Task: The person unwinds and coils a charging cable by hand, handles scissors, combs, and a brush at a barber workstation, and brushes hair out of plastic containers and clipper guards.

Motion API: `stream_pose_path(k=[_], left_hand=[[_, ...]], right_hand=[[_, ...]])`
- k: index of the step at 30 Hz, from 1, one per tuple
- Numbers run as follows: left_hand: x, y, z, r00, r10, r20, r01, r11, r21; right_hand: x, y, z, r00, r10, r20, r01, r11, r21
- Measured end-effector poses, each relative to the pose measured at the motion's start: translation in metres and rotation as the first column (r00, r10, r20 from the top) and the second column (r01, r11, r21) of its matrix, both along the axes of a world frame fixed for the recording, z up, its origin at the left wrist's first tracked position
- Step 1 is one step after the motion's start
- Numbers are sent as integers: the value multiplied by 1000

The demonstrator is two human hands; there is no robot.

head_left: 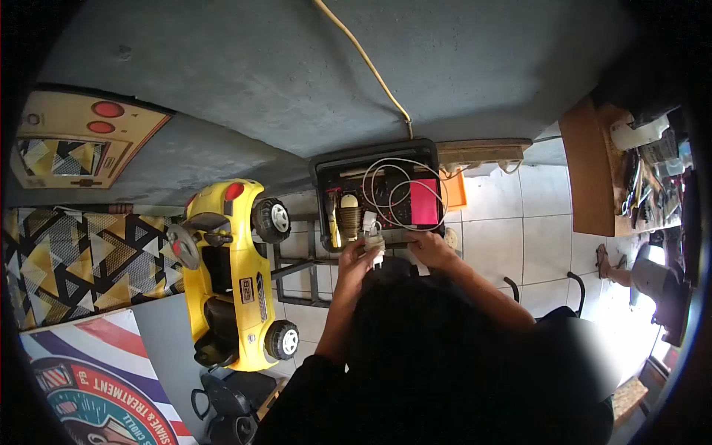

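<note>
My left hand (357, 261) is closed around a white charger (375, 243) with prongs, at the near edge of a black tray (322, 215). A white cable (387, 161) lies in wide loops over the tray, across a pink box (424, 202). My right hand (436, 251) is at the tray's near right corner with its fingers curled together. Whatever is between those fingers is too small to make out. Inside the tray are a brown cord-wrapped item (349, 219) and a yellow tool (335, 224), left of the charger.
A yellow toy car (236, 297) stands left of the tray, beside a dark metal frame (297, 271). Behind the tray is a grey wall with a yellowish cord (363, 55). An orange container (454, 191) sits to the right. Farther right is a cluttered wooden counter (586, 170); a person's leg (615, 274) shows below it.
</note>
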State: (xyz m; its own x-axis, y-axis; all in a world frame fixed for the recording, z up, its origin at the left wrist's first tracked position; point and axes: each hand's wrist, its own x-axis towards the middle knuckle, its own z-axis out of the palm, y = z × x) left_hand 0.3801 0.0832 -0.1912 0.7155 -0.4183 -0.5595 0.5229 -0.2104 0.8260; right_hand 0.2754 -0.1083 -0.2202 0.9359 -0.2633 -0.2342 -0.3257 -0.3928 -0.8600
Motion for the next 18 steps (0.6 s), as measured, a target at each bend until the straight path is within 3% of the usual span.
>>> stream_pose_path(k=[2, 3, 5, 8, 11, 12, 14, 18], left_hand=[[17, 10, -26, 996, -84, 23, 81, 991, 106], [24, 14, -33, 988, -148, 36, 140, 976, 169], [28, 9, -46, 995, -90, 33, 77, 958, 275], [40, 14, -71, 987, -124, -105, 144, 969, 203], [46, 20, -84, 953, -189, -235, 202, 979, 36], [51, 14, -83, 954, -195, -227, 223, 969, 105], [61, 4, -78, 942, -250, -222, 314, 888, 335], [54, -15, -86, 940, -276, -199, 329, 887, 323]], right_hand=[[11, 11, -36, 993, 101, 64, -83, 969, -233], [17, 21, -70, 999, 45, 25, -39, 977, -209], [30, 32, -108, 975, 51, 214, -13, 985, -172], [50, 61, -148, 985, 98, 141, -64, 971, -231], [63, 73, -133, 984, 177, -7, -172, 944, -282], [76, 65, -114, 936, 180, -302, -208, 976, -62], [74, 57, -118, 955, 110, -276, -137, 987, -82], [73, 59, -100, 985, -156, -68, 136, 962, -239]])
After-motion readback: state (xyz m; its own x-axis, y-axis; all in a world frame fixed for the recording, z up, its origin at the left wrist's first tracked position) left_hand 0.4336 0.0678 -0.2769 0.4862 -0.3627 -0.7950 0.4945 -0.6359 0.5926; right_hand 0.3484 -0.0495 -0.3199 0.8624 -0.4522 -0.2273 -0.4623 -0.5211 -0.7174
